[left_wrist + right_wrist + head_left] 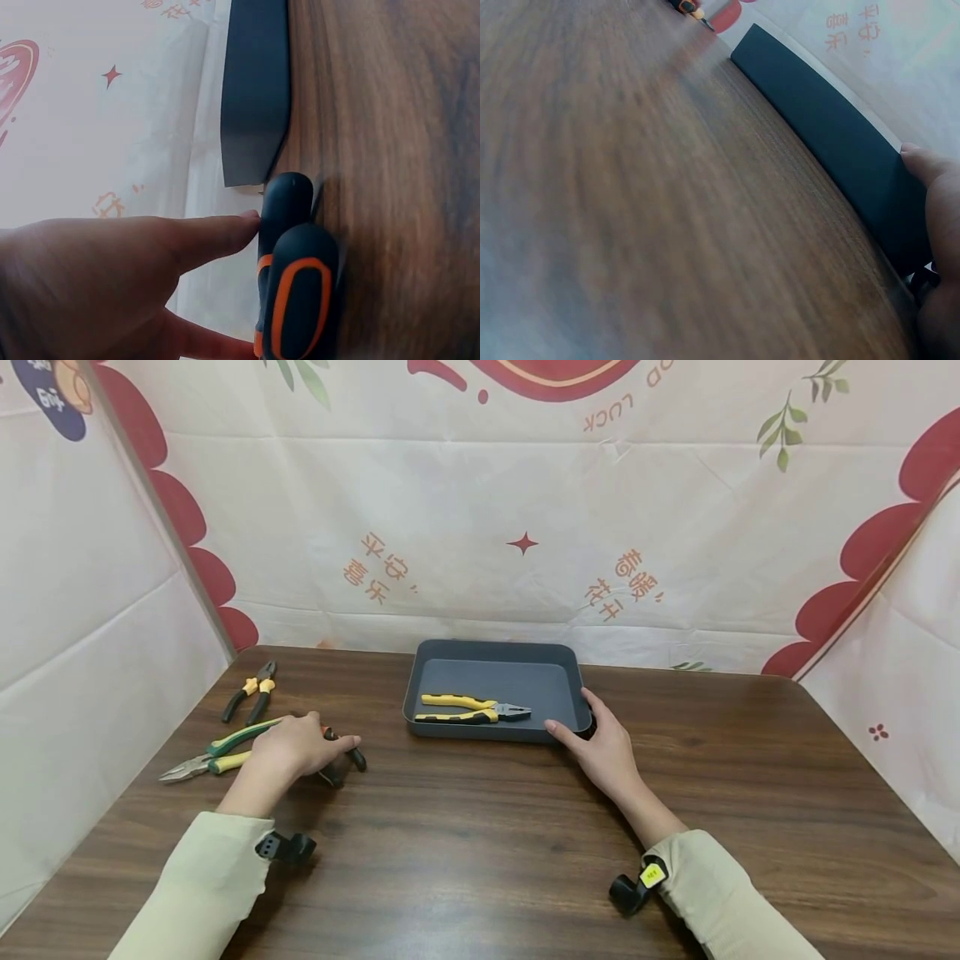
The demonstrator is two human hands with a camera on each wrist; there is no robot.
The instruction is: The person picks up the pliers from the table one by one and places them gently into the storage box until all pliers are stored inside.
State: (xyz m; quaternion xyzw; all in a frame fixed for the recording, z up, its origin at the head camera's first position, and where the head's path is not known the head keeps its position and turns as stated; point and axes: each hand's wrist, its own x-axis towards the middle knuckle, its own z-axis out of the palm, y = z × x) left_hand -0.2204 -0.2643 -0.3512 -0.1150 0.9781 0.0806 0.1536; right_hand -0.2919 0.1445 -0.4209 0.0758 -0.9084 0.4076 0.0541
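Note:
My left hand [288, 747] is over the pliers [300, 292] with black-and-orange handles at the table's left. In the left wrist view the thumb tip touches one handle, with a finger lower down against the tool; the pliers' head is hidden under the hand. My right hand [603, 752] grips the near right corner of a dark grey tray [495, 650], thumb at the front rim and fingers along the right side. Inside the tray lie yellow-and-black pliers [472, 710], jaws pointing right. Green-and-yellow long-nose pliers [225, 763] lie partly beneath my left hand.
Farther back at the left lie pliers [258, 692] with black-and-cream handles. The brown wooden table [465, 860] meets a printed cloth [450, 568] behind the tray, with more cloth at both sides. A small black piece [925, 278] shows by the tray corner near my right hand.

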